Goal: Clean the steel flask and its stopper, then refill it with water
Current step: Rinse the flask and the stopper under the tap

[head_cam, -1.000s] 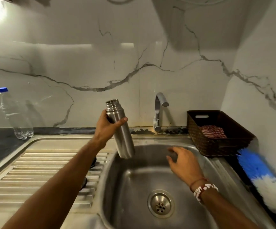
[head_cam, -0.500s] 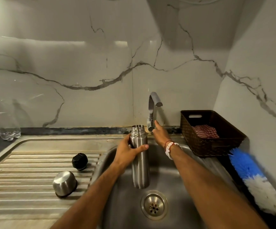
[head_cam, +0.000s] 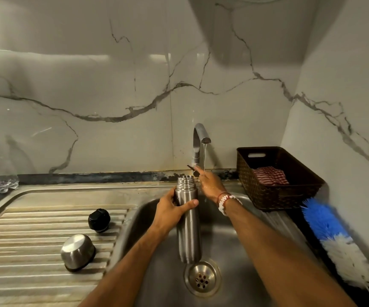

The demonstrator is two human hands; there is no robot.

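left hand (head_cam: 171,212): clenched round the upper body of the steel flask (head_cam: 189,231), thumb across the front, fingers wrapped behind. the flask is upright over the sink (head_cam: 234,251) basin, near the basin's back edge, just left of the tap (head_cam: 197,140). its mouth is uncovered, threads showing. its base is level with the drain (head_cam: 202,277); cannot tell whether it rests on the basin floor.

right hand (head_cam: 209,182): released, fingers stretched out to the lever (head_cam: 190,166) at the tap's foot, grasping nothing. beaded bracelet (head_cam: 225,201) on the wrist. the tap is running: the water (head_cam: 204,158) falls in a thin stream onto the back of this hand, beside the flask mouth and not into it.

drainboard (head_cam: 24,218), left of the basin: black stopper (head_cam: 99,220) near its right edge, just beside the basin rim. steel cap (head_cam: 77,251) nearer the front, mouth down and tilted.

right of the sink: dark woven basket (head_cam: 276,196) against the wall corner, a red-striped cloth (head_cam: 269,176) inside. a blue-and-white duster (head_cam: 338,240) lies along the counter's right edge, in front of the basket.

far left back corner: the base of a clear plastic bottle (head_cam: 2,182), partly out of view.
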